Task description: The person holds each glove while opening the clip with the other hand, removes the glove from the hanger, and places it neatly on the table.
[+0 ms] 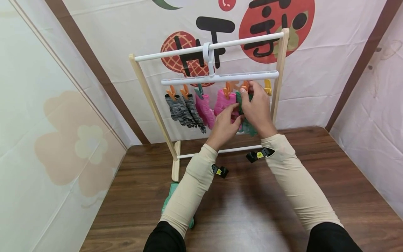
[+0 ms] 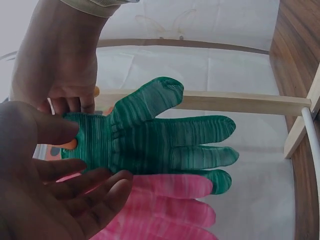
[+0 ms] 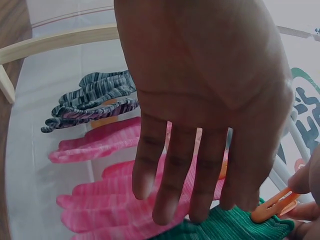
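My right hand (image 1: 256, 106) pinches an orange clothespin (image 3: 275, 206) set on the cuff of a green striped knit glove (image 2: 145, 142), which hangs fingers down beneath a white clip hanger (image 1: 245, 76). Beside the glove, my left hand (image 1: 224, 126) has its fingers loosely spread; in the left wrist view its fingertips overlap the cuff and nothing is held in it. Just left of the green glove hangs a pink glove (image 3: 117, 215) on another orange clothespin (image 1: 226, 91). A second pink glove (image 1: 204, 109) hangs from a dark green clothespin (image 1: 199, 91).
Two grey-black gloves (image 1: 179, 111) hang at the hanger's left end. A yellow clothespin (image 1: 268, 87) is at its right end. The hanger hooks over the white bar (image 1: 173, 53) of a wooden rack (image 1: 151, 101). A light green glove (image 1: 171, 192) lies on the table, partly under my left sleeve.
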`<state>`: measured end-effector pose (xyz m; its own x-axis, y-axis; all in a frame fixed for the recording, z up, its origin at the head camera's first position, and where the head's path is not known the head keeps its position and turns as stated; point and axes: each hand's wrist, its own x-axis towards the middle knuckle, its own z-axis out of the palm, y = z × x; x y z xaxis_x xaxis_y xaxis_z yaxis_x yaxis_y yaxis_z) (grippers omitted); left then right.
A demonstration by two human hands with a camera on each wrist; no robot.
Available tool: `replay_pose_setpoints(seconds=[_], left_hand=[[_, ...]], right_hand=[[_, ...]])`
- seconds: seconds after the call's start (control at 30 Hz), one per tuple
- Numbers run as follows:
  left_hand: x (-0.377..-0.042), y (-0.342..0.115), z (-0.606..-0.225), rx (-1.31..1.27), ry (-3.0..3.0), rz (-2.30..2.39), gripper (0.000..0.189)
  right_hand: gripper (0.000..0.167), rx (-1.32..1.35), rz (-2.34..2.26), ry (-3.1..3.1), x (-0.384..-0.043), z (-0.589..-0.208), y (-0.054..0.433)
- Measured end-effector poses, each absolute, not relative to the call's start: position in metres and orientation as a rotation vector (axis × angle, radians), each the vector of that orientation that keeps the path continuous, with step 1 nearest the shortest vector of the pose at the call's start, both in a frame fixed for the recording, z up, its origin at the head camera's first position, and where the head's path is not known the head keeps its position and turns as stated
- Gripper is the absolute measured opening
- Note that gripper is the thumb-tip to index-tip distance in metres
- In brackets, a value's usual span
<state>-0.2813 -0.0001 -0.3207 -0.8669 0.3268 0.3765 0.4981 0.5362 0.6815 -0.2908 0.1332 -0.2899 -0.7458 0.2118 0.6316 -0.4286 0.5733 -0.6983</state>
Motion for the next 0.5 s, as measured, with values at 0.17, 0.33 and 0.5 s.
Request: replay_pose_setpoints(seconds=[0.17, 0.33, 0.5], left_hand=[[-0.2811, 0.0006, -0.3202, -0.664, -2.555, -1.203, 0.048], [-0.2806, 0.0012, -0.3204, -0.608, -2.539, -1.206, 0.046], [-0.2806, 0.0042, -0.3194, -0.526, -2.542, -1.222, 0.045]], right_hand=[[0.037, 0.188, 1.199, -2.13, -0.2883, -0.2874, 0.1348], [0.039, 0.197, 1.19, -2.155, -0.288, -0.2884, 0.1356], [0.036, 0.208, 1.205, -2.147, -0.2865, -0.2878, 0.1363]])
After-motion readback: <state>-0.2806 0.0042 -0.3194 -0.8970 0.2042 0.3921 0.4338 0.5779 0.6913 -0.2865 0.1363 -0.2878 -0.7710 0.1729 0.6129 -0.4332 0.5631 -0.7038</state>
